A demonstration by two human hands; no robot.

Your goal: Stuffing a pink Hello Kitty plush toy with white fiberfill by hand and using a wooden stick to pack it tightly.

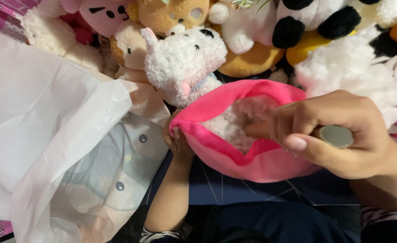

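Pink fleece shell point(252, 157) opening faces up; stick point(329, 135) lies level, tip inside.

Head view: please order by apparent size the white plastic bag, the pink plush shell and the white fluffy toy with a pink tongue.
1. White plastic bag, clearly the largest.
2. Pink plush shell, held by both hands.
3. White fluffy toy, the smallest; it lies farther from the camera, so its gap to the shell is unsure.

Soft pink fleece shell point(252, 157), fluffy white stuffing point(234, 123), smooth wooden stick point(257, 129), glossy white plastic bag point(41, 130).
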